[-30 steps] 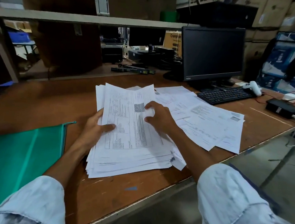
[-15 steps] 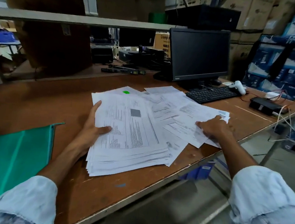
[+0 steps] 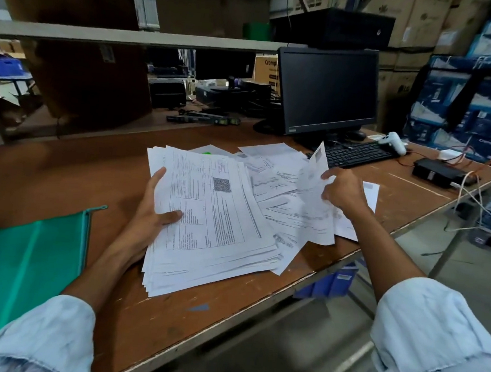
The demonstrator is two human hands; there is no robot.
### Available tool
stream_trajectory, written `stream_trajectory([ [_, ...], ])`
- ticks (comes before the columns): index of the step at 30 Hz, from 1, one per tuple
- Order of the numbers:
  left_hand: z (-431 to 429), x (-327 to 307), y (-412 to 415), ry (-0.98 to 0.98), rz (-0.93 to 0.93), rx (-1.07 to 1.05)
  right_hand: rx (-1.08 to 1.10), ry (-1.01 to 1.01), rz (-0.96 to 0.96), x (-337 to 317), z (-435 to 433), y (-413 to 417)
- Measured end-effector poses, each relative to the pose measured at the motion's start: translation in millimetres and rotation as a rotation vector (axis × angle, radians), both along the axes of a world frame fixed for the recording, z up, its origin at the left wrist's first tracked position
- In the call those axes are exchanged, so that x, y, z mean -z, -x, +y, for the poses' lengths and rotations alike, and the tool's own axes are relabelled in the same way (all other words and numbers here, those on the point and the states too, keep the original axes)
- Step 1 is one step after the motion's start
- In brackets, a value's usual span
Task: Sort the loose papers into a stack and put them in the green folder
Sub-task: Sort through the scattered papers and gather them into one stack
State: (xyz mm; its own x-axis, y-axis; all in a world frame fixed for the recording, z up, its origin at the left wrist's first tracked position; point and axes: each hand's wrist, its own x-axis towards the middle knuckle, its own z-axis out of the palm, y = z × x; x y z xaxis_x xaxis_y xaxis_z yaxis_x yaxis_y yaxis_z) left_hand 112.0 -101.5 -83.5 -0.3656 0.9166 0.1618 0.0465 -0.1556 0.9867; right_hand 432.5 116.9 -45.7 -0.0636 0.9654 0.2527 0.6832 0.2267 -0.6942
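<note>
The green folder (image 3: 24, 256) lies lower left (ready for loading). At centre, the left hand (image 3: 150, 216) grips the paper stack (image 3: 214, 230) to steady it; farther right, the right hand (image 3: 343, 190) pinches one sheet (image 3: 315, 176) above the loose papers (image 3: 274, 173).

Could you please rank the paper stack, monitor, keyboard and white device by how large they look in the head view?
Largest to smallest:
1. stack
2. monitor
3. keyboard
4. white device
The stack lies nearest the camera, which inflates it.
</note>
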Motion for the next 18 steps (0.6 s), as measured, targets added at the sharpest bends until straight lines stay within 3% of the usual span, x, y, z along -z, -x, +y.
stream_trajectory([
  [3, 0, 0, 1, 0.001, -0.008, 0.013, -0.039, 0.087, 0.143, -5, -2, -2],
  [6, 1, 2, 5, 0.037, -0.028, 0.018, -0.058, -0.294, 0.099, -20, -14, 1],
  [8, 2, 2, 5, 0.064, -0.043, -0.003, -0.159, -0.502, 0.261, -36, -24, 6],
  [9, 2, 2, 4, 0.071, -0.048, -0.012, -0.243, -0.512, 0.433, -44, -26, 9],
  [12, 3, 1, 1, 0.082, -0.034, -0.041, -0.581, -0.116, 1.136, -63, -33, 15],
  [14, 2, 0, 0, 0.097, -0.019, -0.055, -0.727, 0.188, 1.406, -61, -30, 20],
  [15, 1, -1, -1, 0.103, -0.01, -0.061, -0.719, 0.276, 1.42, -55, -29, 25],
  [16, 0, -2, -1, 0.109, 0.001, -0.064, -0.648, 0.303, 1.315, -46, -28, 33],
  [18, 0, -3, -1, 0.113, 0.039, -0.079, -0.428, 0.168, 0.86, -23, -29, 48],
])
